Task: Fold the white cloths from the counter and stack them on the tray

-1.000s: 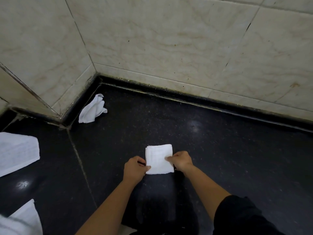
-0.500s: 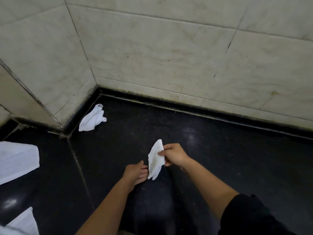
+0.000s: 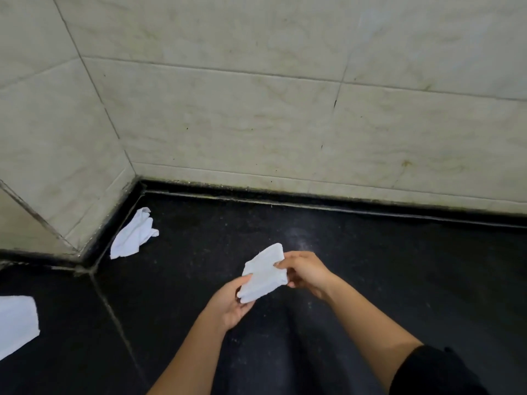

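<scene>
Holding a small folded white cloth (image 3: 263,273) lifted clear of the dark table (image 3: 385,266), the person has one piece close to finished: it reads as a compact, layered rectangle, tilted, with its folded edges roughly lined up. The right hand (image 3: 306,270) has its grip pinched shut on the cloth's right edge, thumb on top and fingers beneath, while the left hand (image 3: 232,302) cups the lower left corner with its grip closed loosely around it, so both hands share the piece. No tray is visible anywhere in the head view, so how many cloths are stacked cannot be told, and the cloth in hand is not yet put away. Work plainly remains: a crumpled cloth (image 3: 132,233) lies unfolded against the wall in the back left corner, well apart from the hands, and another white cloth (image 3: 17,320) lies flat at the left edge of the view, partly cut off, its state unclear. My judgement is that the task is mid-way at best, with this cloth to place and at least one more to fold.
</scene>
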Demonstrator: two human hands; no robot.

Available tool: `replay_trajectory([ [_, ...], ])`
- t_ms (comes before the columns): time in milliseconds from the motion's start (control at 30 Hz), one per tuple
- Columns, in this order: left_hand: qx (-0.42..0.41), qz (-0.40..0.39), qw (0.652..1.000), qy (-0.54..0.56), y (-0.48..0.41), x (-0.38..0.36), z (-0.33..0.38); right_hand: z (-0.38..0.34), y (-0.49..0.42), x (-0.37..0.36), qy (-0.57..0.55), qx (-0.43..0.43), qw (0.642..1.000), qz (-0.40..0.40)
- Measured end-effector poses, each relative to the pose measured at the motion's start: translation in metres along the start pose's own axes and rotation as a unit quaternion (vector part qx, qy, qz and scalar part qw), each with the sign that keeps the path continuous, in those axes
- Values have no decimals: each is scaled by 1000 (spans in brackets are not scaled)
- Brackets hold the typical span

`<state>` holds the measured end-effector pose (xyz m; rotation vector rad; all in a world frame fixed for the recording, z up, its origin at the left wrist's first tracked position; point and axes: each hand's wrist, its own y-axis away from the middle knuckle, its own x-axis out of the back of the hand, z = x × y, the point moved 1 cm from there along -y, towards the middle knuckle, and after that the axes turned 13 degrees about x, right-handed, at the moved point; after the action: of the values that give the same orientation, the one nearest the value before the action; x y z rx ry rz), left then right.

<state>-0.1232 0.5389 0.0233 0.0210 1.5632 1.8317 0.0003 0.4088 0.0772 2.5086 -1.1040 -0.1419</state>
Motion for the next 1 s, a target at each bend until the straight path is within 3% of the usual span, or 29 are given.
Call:
replay_trajectory([
  [200, -19, -13, 996, -91, 10, -28, 15, 5, 19, 31, -11, 8, 998, 59],
  [367, -46, -36, 970, -234, 14, -75, 15, 7, 46, 76, -35, 23, 992, 122],
  [567, -58, -77, 941, -324, 16, -148, -20, 6, 105, 142, -64, 48, 979, 188],
  [733, -66, -109, 918, -376, 22, -227, -90, 18, 176, 221, -58, 67, 967, 238],
  [1000, -62, -140, 885, -440, 39, -354, -267, 73, 328, 371, -49, 62, 946, 314],
])
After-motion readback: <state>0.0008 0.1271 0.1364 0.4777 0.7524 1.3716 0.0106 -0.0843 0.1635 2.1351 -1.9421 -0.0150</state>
